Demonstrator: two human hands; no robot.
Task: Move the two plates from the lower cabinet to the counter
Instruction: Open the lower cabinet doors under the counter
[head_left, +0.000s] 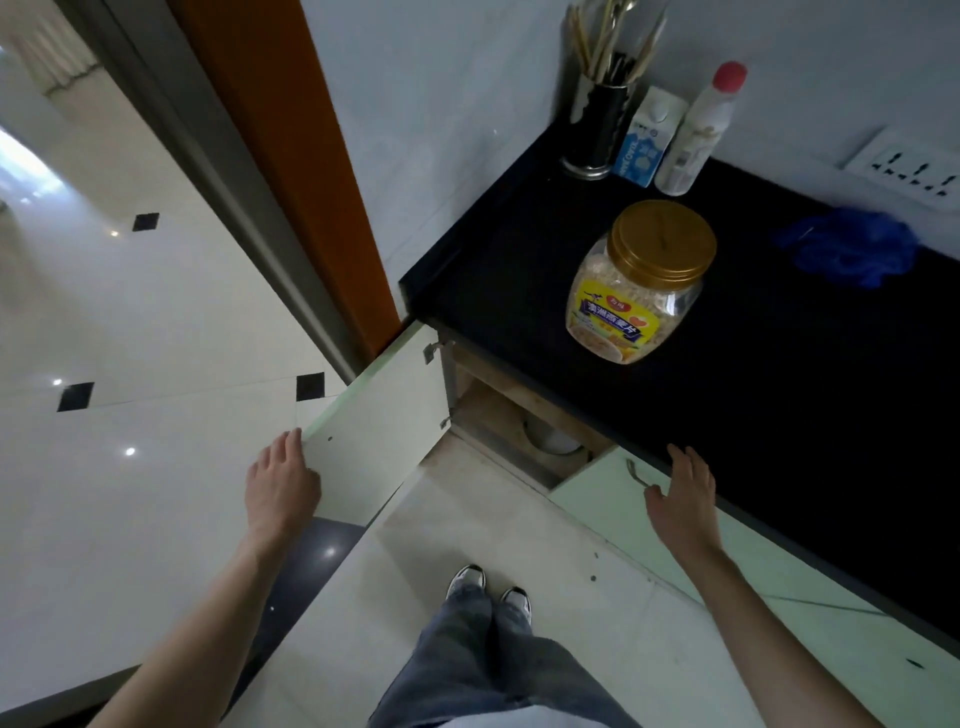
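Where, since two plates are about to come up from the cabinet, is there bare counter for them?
Bare: the counter between the oat jar and its front edge, and rightward in front of the blue bundle. Crowded: the back corner with utensil holder, carton and bottle.

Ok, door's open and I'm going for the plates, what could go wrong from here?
The open door beside your left hand could swing back into your reach. Only a sliver of white dish shows in the cabinet, so you might clip the counter edge lifting out. The oats jar crowds the counter's front.
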